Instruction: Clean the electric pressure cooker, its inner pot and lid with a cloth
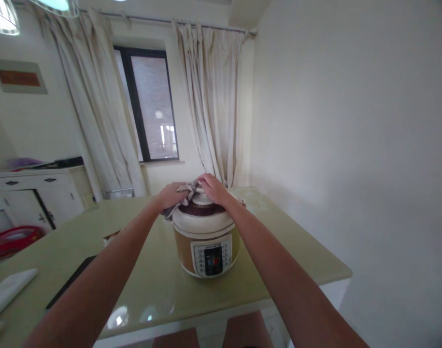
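Observation:
An electric pressure cooker (202, 227) stands upright on the green table, its button panel (212, 257) facing me. My left hand (173, 195) is closed on a crumpled greyish cloth (186, 192), which lies against the left side of the lid and hangs a little over its rim. On the other side, my right hand (214, 187) is wrapped over the pale lid handle (202, 196) at the top of the cooker. Part of the handle is hidden under my fingers.
The glossy green table (148, 270) runs to a wall at the right. On its left lie a dark flat object (70, 282), a white flat object (10, 292) and a small box (111, 237). Beyond are a red chair (16, 241), a white cabinet (43, 193) and curtains (213, 96).

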Demonstrator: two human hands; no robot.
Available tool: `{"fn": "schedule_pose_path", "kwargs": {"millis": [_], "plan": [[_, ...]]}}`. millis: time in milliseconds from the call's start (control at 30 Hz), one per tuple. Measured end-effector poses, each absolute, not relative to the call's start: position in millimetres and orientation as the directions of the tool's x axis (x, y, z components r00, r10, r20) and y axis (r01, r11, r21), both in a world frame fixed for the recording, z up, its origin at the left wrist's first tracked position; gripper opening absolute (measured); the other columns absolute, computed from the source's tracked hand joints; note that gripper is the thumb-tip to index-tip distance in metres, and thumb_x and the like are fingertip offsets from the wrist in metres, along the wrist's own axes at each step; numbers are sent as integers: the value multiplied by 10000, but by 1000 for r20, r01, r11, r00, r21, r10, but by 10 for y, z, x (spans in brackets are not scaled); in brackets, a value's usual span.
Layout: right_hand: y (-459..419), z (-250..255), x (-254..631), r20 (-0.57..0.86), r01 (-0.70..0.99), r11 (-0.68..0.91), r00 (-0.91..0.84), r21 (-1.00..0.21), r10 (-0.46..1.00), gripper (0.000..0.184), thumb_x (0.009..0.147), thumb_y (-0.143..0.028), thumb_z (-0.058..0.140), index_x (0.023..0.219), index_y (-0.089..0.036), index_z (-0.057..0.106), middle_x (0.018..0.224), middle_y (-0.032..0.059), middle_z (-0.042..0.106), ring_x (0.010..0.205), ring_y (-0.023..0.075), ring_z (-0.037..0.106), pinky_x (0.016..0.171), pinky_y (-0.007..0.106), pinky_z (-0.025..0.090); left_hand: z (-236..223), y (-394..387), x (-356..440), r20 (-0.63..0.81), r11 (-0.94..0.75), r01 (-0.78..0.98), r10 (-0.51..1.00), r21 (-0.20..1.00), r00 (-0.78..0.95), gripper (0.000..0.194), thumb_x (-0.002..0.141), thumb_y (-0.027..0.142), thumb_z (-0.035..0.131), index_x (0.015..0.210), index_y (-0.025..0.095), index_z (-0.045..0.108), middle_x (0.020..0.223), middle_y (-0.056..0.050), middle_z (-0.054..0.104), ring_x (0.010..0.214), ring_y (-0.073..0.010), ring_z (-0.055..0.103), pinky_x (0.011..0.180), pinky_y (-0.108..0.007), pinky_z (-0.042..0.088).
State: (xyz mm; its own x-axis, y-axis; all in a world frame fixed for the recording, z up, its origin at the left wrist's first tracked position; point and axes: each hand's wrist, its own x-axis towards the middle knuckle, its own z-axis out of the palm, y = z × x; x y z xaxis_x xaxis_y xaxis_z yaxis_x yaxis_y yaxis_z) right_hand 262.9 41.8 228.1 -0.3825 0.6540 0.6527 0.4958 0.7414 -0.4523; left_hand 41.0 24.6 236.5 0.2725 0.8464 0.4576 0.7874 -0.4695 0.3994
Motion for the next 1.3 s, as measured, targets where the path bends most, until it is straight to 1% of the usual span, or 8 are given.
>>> {"fn": "schedule_pose_path", "kwargs": {"millis": [133,233,400,600,700,1033,1167,1300], "plan": [[516,2252,2633,624,415,739,-399,-531,672,399,1083,-241,284,1192,-194,665,1207,68,683,1163,165,627,1074,301,443,2245,-251,402,550,-475,866,771,158,322,418,835,435,571,1150,227,752,1123,-101,757,1022,-313,700,917,-380,511],[590,2226,2642,587,351,731,-438,-586,681,451,1090,-262,252,1204,-183,681,1211,79,698,1148,169,654,1063,310,459,2186,-472,446,556,-496,859,753,129,351,414,862,422,550,1175,240,750,1145,-93,749,1007,-303,710,900,-376,521],[669,2195,2637,565,234,701,-449,-674,692,481,1102,-317,242,1251,-210,687,1188,58,746,1190,185,674,1065,329,478,2247,-146,520,506,-321,902,851,290,140,436,860,394,557,1217,251,761,1158,-98,788,1067,-322,715,914,-374,516],[624,2170,2651,674,203,802,-451,-561,585,421,1102,-328,328,1067,-217,732,1121,41,757,1108,182,686,1045,326,478,2434,576,542,348,-391,742,910,544,224,296,752,397,556,820,200,766,900,-65,805,923,-275,706,871,-347,544],[571,2166,2665,679,223,792,-418,-568,604,467,1118,-316,265,1065,-228,721,1103,29,759,1101,164,685,1031,309,480,2418,624,492,343,-391,712,913,583,221,290,712,430,556,727,189,716,818,-72,783,852,-276,695,835,-366,559],[402,2266,2675,598,447,703,-374,-553,709,398,1098,-322,350,976,-250,722,1084,15,769,1110,189,665,1018,304,457,1764,-259,48,591,-444,661,806,606,-1,510,723,404,612,1160,180,747,1227,-109,769,1164,-314,671,1101,-421,484],[346,2279,2657,598,495,682,-346,-538,723,369,1090,-380,387,980,-264,720,1062,9,768,1081,202,667,983,301,460,1522,-212,-21,436,-311,456,878,834,-199,430,736,397,649,1093,168,722,1009,-89,791,1027,-300,719,945,-403,577],[336,2284,2659,585,516,665,-338,-540,737,357,1084,-391,405,971,-273,722,1064,13,771,1071,217,672,969,311,463,1470,-24,-52,105,-97,59,981,994,-164,405,719,362,736,1072,174,674,783,-30,754,715,-245,733,731,-400,628]]}}
